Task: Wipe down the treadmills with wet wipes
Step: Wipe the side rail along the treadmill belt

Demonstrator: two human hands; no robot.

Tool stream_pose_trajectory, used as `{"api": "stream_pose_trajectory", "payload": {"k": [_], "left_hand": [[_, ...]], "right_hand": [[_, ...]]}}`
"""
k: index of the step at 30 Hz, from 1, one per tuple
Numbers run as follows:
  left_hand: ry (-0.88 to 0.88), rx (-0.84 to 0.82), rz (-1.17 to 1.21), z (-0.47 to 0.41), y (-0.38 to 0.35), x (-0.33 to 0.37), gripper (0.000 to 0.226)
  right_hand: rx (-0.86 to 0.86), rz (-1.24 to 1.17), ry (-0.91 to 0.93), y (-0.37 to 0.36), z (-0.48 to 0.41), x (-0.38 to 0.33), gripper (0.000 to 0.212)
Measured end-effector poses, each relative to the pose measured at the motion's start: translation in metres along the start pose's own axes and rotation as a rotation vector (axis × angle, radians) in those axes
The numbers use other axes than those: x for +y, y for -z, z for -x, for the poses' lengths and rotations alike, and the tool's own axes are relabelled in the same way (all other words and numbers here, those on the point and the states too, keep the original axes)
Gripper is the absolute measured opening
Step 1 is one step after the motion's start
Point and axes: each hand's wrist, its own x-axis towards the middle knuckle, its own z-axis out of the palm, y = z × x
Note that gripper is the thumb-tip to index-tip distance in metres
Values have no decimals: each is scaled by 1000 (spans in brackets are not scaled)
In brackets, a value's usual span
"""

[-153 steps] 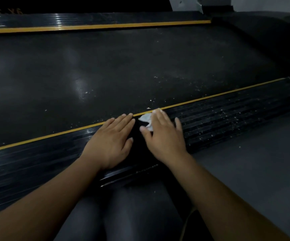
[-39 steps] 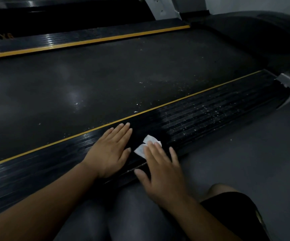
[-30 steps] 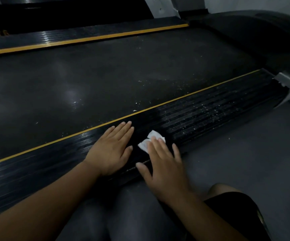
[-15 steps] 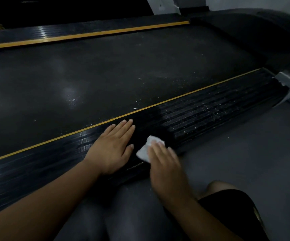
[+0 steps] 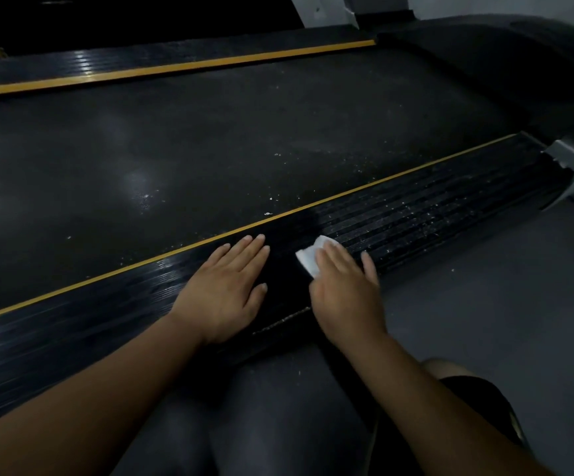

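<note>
Two bare hands rest on the near ribbed black side rail [image 5: 107,324] of the dark treadmill. The left hand [image 5: 225,290] lies flat, fingers straight, holding nothing. Just beside it, the right hand [image 5: 345,290] presses a small white wet wipe [image 5: 308,257] onto the rail with straight fingers. Rightward, pale specks dot the ribs.

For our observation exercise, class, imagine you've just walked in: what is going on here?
A person down beside a black treadmill is wiping its ribbed black side rail. The right hand presses a small white wet wipe flat onto the rail, fingers straight; the left hand rests flat on the rail beside it. The rail to the right of the wipe is speckled with pale dust, while the stretch by the left hand looks glossy.
</note>
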Motion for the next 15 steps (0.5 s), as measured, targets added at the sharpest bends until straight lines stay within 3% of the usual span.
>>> {"api": "stream_pose_trajectory", "payload": {"k": [6,11,15], "left_hand": [[1,12,32,0,-1,-1,83],[4,20,31,-3,-1,0,81],[10,25,61,-4,-2,-2,79]], "right_hand": [[-35,-13,147,-7,27,-11,61],[-9,-34,4,-4,-15,-13,74],[-56,-89,183,-9,20,-21,64]]}}
